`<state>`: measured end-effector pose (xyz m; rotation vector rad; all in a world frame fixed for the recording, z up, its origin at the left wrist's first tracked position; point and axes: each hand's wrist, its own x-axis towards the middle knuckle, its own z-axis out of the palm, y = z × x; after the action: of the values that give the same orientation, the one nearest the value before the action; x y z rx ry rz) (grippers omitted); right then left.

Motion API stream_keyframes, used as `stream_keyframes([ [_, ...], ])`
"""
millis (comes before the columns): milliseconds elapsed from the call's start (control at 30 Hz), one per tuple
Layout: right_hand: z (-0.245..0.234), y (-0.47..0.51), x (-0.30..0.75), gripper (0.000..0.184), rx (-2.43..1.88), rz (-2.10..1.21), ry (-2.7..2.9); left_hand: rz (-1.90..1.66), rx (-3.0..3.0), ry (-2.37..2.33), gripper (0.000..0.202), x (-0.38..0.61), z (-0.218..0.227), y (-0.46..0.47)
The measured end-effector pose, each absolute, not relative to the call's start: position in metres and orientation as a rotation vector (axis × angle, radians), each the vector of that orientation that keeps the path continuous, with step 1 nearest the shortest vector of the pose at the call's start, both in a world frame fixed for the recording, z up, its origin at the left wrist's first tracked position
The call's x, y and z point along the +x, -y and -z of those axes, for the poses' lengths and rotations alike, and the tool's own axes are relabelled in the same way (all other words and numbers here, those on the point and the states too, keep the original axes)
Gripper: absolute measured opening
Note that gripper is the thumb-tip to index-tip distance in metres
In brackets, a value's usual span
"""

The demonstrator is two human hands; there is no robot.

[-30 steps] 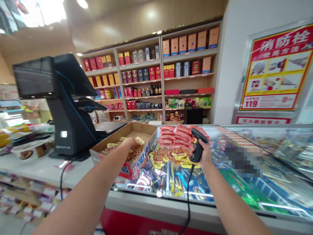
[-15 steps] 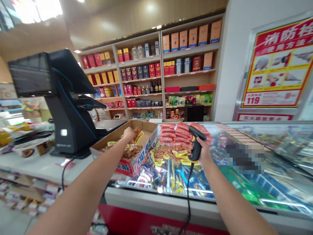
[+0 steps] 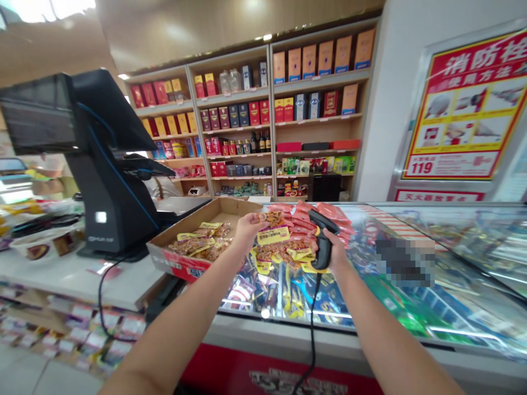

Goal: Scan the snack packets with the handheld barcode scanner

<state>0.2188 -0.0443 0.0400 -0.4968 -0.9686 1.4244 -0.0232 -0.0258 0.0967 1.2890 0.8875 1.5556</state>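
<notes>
My left hand (image 3: pixel 249 229) pinches the upper edge of a snack packet (image 3: pixel 273 235) with a yellow label, held over other packets on the freezer's glass top. In my right hand (image 3: pixel 335 249) is a black barcode scanner (image 3: pixel 323 241), its head tilted toward the packet and its cable hanging down. Left of my left hand stands an open cardboard box (image 3: pixel 164 262) with several similar snack packets (image 3: pixel 201 241) inside. Yellow-labelled packets (image 3: pixel 284 253) lie loose under my hands, with a pile of pink-red packets (image 3: pixel 331 215) just behind them.
A black cash-register terminal (image 3: pixel 113 208) stands on the white counter (image 3: pixel 123 280) at left. Beneath everything in front is a glass-topped freezer (image 3: pixel 341 321) with goods inside. Shelves of boxed bottles (image 3: pixel 236 115) line the back wall. The scanner's cable (image 3: pixel 312 340) drops over the freezer's front edge.
My left hand has come out of the box and moved right with a snack packet, now close to the scanner. My right hand still holds the scanner in nearly the same place.
</notes>
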Motion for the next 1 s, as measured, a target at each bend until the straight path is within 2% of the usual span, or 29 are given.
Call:
stream_keyframes([
  [167, -0.041, 0.049, 0.217, 0.032, -0.533, -1.469, 1.006, -1.776, 1.29, -0.97, 0.026, 0.009, -0.041, 0.019],
  [267, -0.041, 0.051, 0.215, 0.032, -0.565, -1.472, 1.078, -1.8, 1.258, -0.933, 0.024, 0.014, -0.024, 0.016],
  [367, -0.042, 0.053, 0.213, 0.03, -0.595, -1.457, 1.128, -1.689, 1.119, -0.713, 0.024, 0.01, -0.019, 0.013],
  [500, -0.045, 0.06, 0.209, 0.029, -0.552, -1.462, 1.223, -1.342, 0.828, -0.443, 0.014, -0.005, -0.018, 0.01],
  [633, -0.046, 0.067, 0.203, 0.029, -0.492, -1.553, 1.359, -1.187, 0.699, -0.338, 0.02, -0.015, -0.014, 0.012],
  [1000, -0.035, 0.071, 0.175, 0.033, -0.561, -1.597, 1.515, -1.225, 0.765, -0.593, 0.031, -0.012, 0.005, 0.004],
])
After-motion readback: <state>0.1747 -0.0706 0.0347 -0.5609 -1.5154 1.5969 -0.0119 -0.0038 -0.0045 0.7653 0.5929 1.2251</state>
